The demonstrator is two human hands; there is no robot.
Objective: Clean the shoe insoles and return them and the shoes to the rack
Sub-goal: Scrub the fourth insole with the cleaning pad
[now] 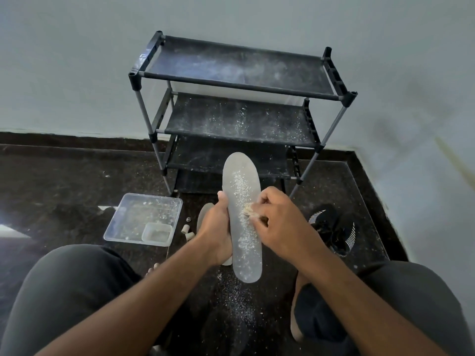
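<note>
The long grey foam insole (241,214) is held up over the dark floor, toe end pointing away toward the rack, with the left hand (218,227) curled round its left edge near the middle, thumb on top. The right hand (277,224) pinches a small pale crumbly lump (249,211), seemingly a scrubbing or eraser-like piece, and presses it against the insole just right of where the left thumb holds. A trail of white crumbs (243,201) runs along the insole both above and below the grip, so this insole looks mid-clean, not finished. Behind the left hand, partly hidden, a second pale insole (204,214) lies on the floor; whether it has been cleaned I cannot tell. To the right of the grip sits a black knit shoe with white stripes (334,227), and a second dark shoe (316,312) lies nearer the person's right knee; neither is on the rack. Beyond the grip, the black three-tier fabric shoe rack (241,73) stands against the wall, its shelves bearing only white specks. So cleaning, refitting and returning all appear to remain. Left of the grip, a clear square plastic tray (120,217) holds scattered crumbs and a smaller clear tub (156,233) in its near corner, and a few pale cylindrical bits (187,231) lie beside the tray.
</note>
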